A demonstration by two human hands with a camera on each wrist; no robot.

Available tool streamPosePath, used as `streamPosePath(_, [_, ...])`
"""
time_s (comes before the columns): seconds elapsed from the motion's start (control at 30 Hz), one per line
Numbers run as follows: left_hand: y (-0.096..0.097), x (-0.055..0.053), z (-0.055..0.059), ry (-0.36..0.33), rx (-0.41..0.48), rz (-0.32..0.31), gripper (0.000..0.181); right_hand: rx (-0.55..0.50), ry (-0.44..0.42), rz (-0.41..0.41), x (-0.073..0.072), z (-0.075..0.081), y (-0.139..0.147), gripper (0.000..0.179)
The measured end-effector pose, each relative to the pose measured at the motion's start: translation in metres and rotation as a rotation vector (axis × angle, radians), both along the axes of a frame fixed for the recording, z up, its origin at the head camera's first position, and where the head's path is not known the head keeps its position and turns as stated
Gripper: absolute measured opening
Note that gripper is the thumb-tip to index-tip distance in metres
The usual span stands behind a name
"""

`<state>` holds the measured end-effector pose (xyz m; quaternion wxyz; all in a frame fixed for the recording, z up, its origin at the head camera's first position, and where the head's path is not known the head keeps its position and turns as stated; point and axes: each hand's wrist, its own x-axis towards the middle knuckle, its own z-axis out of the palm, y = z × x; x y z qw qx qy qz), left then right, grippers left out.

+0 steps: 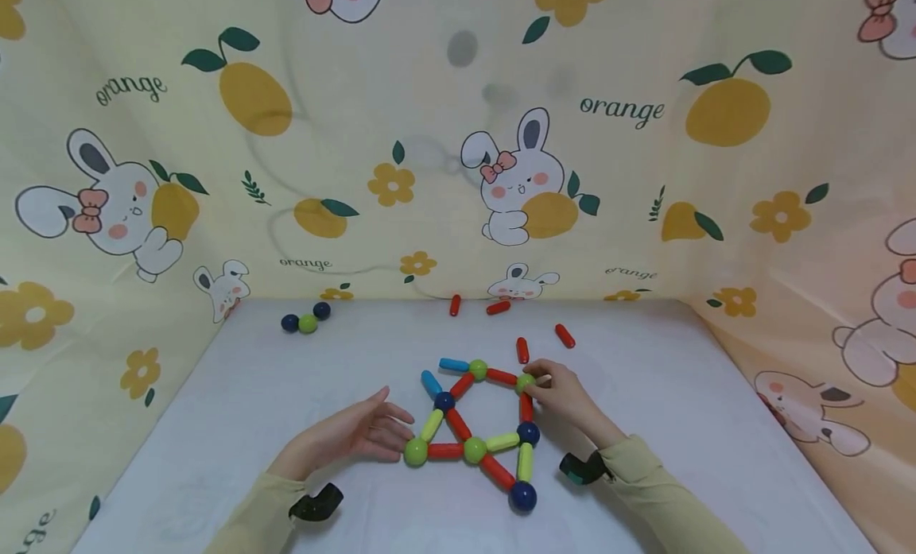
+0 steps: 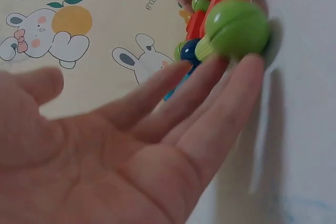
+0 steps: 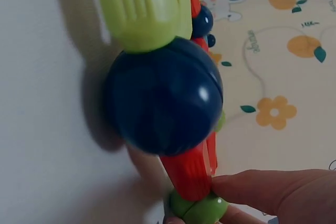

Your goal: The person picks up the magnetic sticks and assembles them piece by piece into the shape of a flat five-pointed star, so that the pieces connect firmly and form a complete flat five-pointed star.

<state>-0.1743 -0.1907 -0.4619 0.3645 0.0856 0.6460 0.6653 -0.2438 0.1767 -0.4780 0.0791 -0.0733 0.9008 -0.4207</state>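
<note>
A flat figure of rods and balls lies on the white table. My right hand (image 1: 568, 395) pinches the green ball (image 1: 525, 383) at its upper right corner, where two red rods meet; the right wrist view shows thumb and fingers about that green ball (image 3: 202, 209), below a navy ball (image 3: 165, 98). My left hand (image 1: 358, 431) is spread with straight fingers, its fingertips right at the left green ball (image 1: 416, 451). In the left wrist view its palm (image 2: 126, 145) faces up beside this green ball (image 2: 237, 29). Two blue rods (image 1: 431, 383) stick out at the figure's upper left.
Loose red rods lie behind the figure, one of them (image 1: 523, 350) close to my right hand and others, such as this red rod (image 1: 498, 307), by the back edge. At the back left, two navy balls (image 1: 289, 323) and a green ball (image 1: 308, 323) sit together. Printed cloth (image 1: 429, 244) walls the table.
</note>
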Motion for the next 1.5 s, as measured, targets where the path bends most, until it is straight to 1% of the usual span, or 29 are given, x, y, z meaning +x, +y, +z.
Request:
streamPosePath(0.07, [-0.003,0.000,0.001,0.013,-0.002,-0.049,0.076,0.008,0.008,0.006,-0.002,-0.001,-0.001,0.030])
streamPosePath(0.1, [-0.006,-0.001,0.003,0.030,-0.013,-0.062,0.074,0.008,0.011,0.011,-0.003,-0.001,-0.001,0.030])
streamPosePath(0.17, [-0.014,-0.007,0.008,0.086,-0.051,-0.046,0.073,0.008,0.012,0.016,-0.004,0.000,-0.002,0.029])
streamPosePath(0.2, [-0.019,-0.012,0.011,0.126,-0.074,-0.021,0.072,0.008,0.014,0.020,-0.004,0.000,-0.002,0.029])
streamPosePath(0.27, [-0.034,-0.024,0.020,0.213,-0.103,0.078,0.069,0.007,0.012,0.027,-0.004,0.002,-0.002,0.029])
streamPosePath(0.37, [-0.062,-0.049,0.031,0.352,-0.111,0.271,0.068,0.013,0.007,0.029,-0.004,0.005,-0.001,0.029])
streamPosePath(0.43, [-0.081,-0.066,0.036,0.424,-0.111,0.389,0.070,0.012,-0.001,0.027,-0.005,0.006,-0.001,0.029])
streamPosePath(0.47, [-0.090,-0.073,0.038,0.446,-0.114,0.436,0.071,0.010,-0.004,0.028,-0.006,0.006,-0.001,0.029])
streamPosePath(0.5, [-0.099,-0.080,0.038,0.464,-0.124,0.481,0.073,0.009,-0.006,0.027,-0.006,0.005,-0.001,0.029])
streamPosePath(0.57, [-0.113,-0.092,0.037,0.470,-0.157,0.553,0.076,0.003,-0.010,0.026,-0.006,0.004,-0.002,0.029])
streamPosePath(0.63, [-0.125,-0.101,0.035,0.458,-0.187,0.604,0.079,0.000,-0.014,0.025,-0.006,0.003,-0.002,0.028])
streamPosePath(0.7, [-0.133,-0.107,0.031,0.441,-0.223,0.639,0.081,-0.005,-0.014,0.029,-0.005,0.002,-0.004,0.028])
streamPosePath(0.8, [-0.141,-0.112,0.025,0.419,-0.263,0.652,0.085,-0.011,-0.013,0.032,-0.004,0.002,-0.006,0.029])
streamPosePath(0.93, [-0.146,-0.114,0.018,0.400,-0.300,0.617,0.090,-0.008,-0.014,0.031,-0.004,0.000,-0.007,0.028])
streamPosePath(1.03, [-0.145,-0.116,0.014,0.397,-0.325,0.599,0.093,-0.005,-0.020,0.026,-0.003,-0.001,-0.007,0.028])
streamPosePath(1.2, [-0.140,-0.120,0.008,0.377,-0.403,0.581,0.091,-0.007,-0.032,0.015,-0.002,-0.002,-0.008,0.029])
streamPosePath(1.27, [-0.136,-0.122,0.005,0.367,-0.449,0.562,0.086,-0.008,-0.034,0.014,-0.002,-0.002,-0.007,0.029])
streamPosePath(1.33, [-0.132,-0.124,0.001,0.374,-0.496,0.536,0.076,-0.008,-0.027,0.014,-0.002,-0.003,-0.007,0.029])
streamPosePath(1.47, [-0.120,-0.124,-0.008,0.450,-0.599,0.476,0.051,-0.003,-0.013,0.015,-0.003,-0.004,-0.005,0.028])
streamPosePath(1.5, [-0.116,-0.124,-0.010,0.483,-0.620,0.453,0.048,0.000,-0.008,0.016,-0.003,-0.004,-0.004,0.028])
